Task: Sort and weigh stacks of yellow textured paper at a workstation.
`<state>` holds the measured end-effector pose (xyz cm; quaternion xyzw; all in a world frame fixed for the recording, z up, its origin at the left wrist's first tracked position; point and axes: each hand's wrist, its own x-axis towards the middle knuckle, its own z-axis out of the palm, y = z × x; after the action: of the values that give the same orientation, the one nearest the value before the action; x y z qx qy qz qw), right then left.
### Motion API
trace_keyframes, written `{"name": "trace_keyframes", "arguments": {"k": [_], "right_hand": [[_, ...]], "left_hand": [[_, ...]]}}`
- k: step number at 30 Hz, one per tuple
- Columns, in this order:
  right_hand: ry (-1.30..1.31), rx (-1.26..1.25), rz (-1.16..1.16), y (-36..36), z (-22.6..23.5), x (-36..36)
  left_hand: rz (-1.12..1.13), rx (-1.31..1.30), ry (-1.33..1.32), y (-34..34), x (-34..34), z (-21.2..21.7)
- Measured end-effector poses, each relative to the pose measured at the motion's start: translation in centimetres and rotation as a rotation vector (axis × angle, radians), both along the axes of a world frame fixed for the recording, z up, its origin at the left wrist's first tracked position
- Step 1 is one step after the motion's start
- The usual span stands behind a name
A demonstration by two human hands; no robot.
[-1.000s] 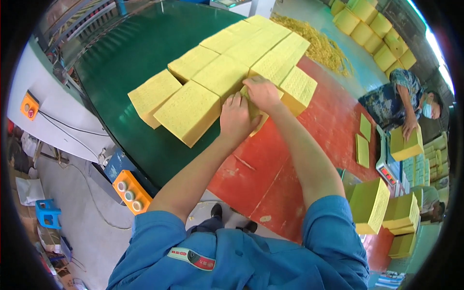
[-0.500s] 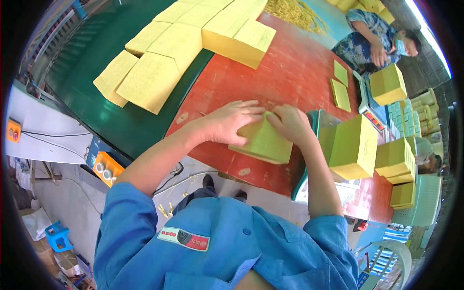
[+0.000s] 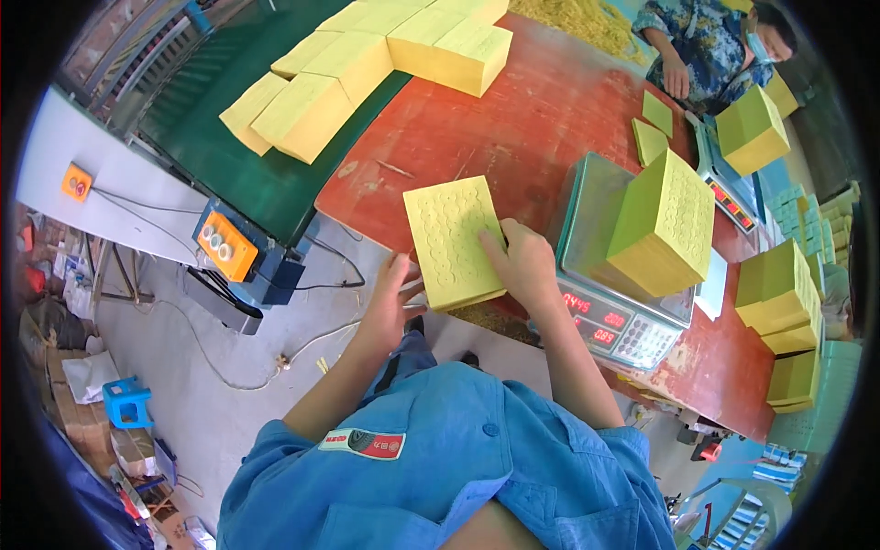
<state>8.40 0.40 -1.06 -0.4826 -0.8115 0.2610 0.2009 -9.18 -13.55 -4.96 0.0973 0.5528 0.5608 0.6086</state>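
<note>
While I hold it, stack: yellow paper stack [image 3: 454, 240] at red counter [image 3: 532, 128] edge, beside scale [image 3: 610, 302].
Left grip [image 3: 392, 298]: closed on stack's side.
Right grip [image 3: 524, 266]: pressing stack's top.

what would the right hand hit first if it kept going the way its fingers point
The right hand lies on the yellow paper stack, fingers aimed up-left across it. Going on, it would slide over the stack onto the bare red table, then probably reach the yellow blocks; depth is unclear.
</note>
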Motion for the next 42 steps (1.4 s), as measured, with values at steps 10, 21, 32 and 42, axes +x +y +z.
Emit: {"name": "trace_keyframes", "arguments": {"k": [10, 21, 32, 42], "right_hand": [[0.302, -0.048, 0.014, -4.3, -1.9, 3.3], [0.579, -0.615, -0.185, -11.1, -9.1, 6.2], [0.934, -0.825, 0.003, -10.1, -3.7, 6.7], [0.748, -0.137, -0.243, -1.0, 14.7, 20.3]], "left_hand": [[-0.158, 0.305, 0.257, -1.1, 1.1, -1.3], [-0.094, 0.284, -0.173, -3.4, 0.3, -3.9], [-0.267, 0.383, 0.07, -3.1, 0.4, 2.8], [-0.604, 0.587, 0.225, 15.3, 12.9, 21.0]]}}
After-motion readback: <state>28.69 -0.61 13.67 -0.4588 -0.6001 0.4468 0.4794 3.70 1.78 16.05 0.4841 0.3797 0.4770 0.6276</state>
